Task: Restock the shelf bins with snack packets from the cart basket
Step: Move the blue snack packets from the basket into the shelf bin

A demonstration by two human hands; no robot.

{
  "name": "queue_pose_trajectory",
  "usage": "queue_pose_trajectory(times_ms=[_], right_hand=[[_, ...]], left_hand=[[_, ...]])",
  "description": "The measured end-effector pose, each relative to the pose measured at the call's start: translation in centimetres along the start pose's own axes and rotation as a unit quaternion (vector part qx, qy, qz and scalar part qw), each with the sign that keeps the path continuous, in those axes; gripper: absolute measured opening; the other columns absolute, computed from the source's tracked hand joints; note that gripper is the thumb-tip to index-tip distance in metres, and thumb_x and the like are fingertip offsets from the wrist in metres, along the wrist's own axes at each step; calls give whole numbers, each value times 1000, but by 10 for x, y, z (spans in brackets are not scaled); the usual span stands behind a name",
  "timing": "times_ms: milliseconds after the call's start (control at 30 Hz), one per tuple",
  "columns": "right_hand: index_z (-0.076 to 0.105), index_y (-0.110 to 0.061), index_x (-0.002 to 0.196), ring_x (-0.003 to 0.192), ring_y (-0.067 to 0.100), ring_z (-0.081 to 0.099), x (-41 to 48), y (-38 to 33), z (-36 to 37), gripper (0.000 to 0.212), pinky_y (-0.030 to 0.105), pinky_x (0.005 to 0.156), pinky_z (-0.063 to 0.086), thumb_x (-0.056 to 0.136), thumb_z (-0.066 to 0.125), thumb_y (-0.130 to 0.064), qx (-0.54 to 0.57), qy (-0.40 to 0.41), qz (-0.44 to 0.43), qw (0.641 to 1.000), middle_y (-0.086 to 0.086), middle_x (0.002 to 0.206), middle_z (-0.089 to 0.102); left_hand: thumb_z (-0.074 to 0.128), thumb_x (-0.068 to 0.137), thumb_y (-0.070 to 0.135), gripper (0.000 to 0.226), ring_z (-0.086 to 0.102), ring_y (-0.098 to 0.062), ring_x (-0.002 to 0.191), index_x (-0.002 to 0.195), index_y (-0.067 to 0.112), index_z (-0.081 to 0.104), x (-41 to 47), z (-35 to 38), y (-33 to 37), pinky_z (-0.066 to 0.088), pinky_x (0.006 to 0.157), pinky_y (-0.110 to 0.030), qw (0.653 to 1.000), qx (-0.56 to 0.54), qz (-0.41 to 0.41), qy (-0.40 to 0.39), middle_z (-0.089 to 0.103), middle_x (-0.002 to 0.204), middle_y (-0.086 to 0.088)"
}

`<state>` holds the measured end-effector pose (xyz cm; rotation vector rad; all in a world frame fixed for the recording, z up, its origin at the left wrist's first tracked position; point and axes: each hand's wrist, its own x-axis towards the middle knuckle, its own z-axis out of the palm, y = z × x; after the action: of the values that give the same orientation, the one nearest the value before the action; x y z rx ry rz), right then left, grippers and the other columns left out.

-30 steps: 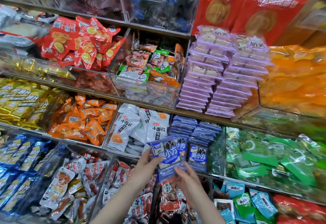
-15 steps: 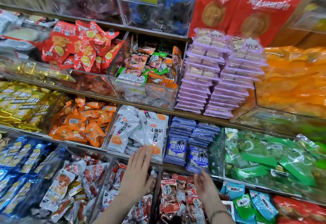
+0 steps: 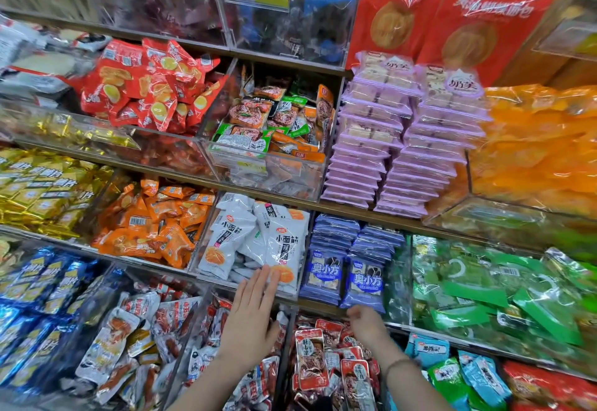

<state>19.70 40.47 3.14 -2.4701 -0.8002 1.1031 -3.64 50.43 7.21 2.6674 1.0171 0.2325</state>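
Blue-and-white plastic snack packets [image 3: 363, 276] stacked full in clear shelf bin [image 3: 309, 249], middle shelf, right of centre | left hand [image 3: 250, 323] flat, fingers spread, empty | right hand [image 3: 365, 318] just below front packet, fingers blurred, grip cannot tell | likely this bin done; cart basket unseen

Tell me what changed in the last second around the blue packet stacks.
Both hands let go of the blue-and-white plastic snack packet, apparently left fronting the blue packet stacks. The left hand dropped, open, by the white packets; the right hand sank below the stacks. The clear shelf bins stayed put.
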Motion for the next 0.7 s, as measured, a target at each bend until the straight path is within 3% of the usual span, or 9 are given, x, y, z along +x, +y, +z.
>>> queue_pose_trajectory(times_ms=[67,100,200,267,367,467,533,633,700], right_hand=[[60,-14,92,59,10,49,11,-4,-7,28,26,63,42,99,33,-10,-18,-10,-4,1000,0,73,57],[59,-13,91,56,10,44,16,-4,-9,27,25,59,38,99,33,-9,-16,-13,-2,1000,0,71,55],[59,-12,110,56,10,45,15,-1,-8,26,24,56,37,97,36,-9,-4,-14,1,1000,-1,75,56],[55,-11,124,57,9,47,7,5,-4,31,20,52,39,96,40,-11,26,-18,5,999,-1,85,60],[60,-11,120,74,8,53,-13,23,1,28,20,69,44,96,47,-14,88,-7,-2,996,2,108,63],[65,-19,98,95,18,60,-41,49,10,15,31,82,47,93,52,-13,196,-4,12,981,1,108,63],[64,-23,90,98,17,59,-61,71,18,12,30,86,45,92,55,-14,230,-2,23,973,-6,102,60],[64,-22,86,81,14,59,-90,112,34,14,26,75,47,92,54,-14,249,6,33,968,-3,89,64],[63,-21,76,73,15,60,-110,141,45,21,22,66,48,92,53,-12,265,6,45,963,-2,76,64]], left_hand=[[68,76,25,90,26,-29,143,151,10,21,0,0,0,4,116,-38,1000,-3,-2,3,28,155,-10],[68,76,26,90,26,-29,143,151,10,21,0,0,1,3,116,-38,1000,-4,-5,3,28,155,-10],[64,78,28,90,22,-29,144,152,13,16,0,-2,2,-2,117,-36,1000,-12,-12,2,23,156,-8],[57,82,31,88,9,-25,148,152,19,5,1,-4,5,-7,119,-34,1000,-22,-12,11,8,158,-3],[55,87,27,85,-4,-18,148,151,25,-2,1,-10,16,-4,120,-34,996,-80,-25,30,-4,158,4],[60,89,22,74,9,-17,147,151,16,20,-10,-10,36,14,117,-35,981,-169,-57,72,15,157,1],[61,90,21,56,35,-16,134,141,12,41,-26,-2,49,32,107,-34,971,-219,-68,69,40,142,0],[61,90,19,21,58,-6,92,109,23,54,-59,19,64,41,72,-20,952,-282,-117,-11,60,102,9],[62,90,21,15,60,-12,79,99,27,52,-84,37,67,38,62,-12,943,-272,-160,-106,61,88,9]])
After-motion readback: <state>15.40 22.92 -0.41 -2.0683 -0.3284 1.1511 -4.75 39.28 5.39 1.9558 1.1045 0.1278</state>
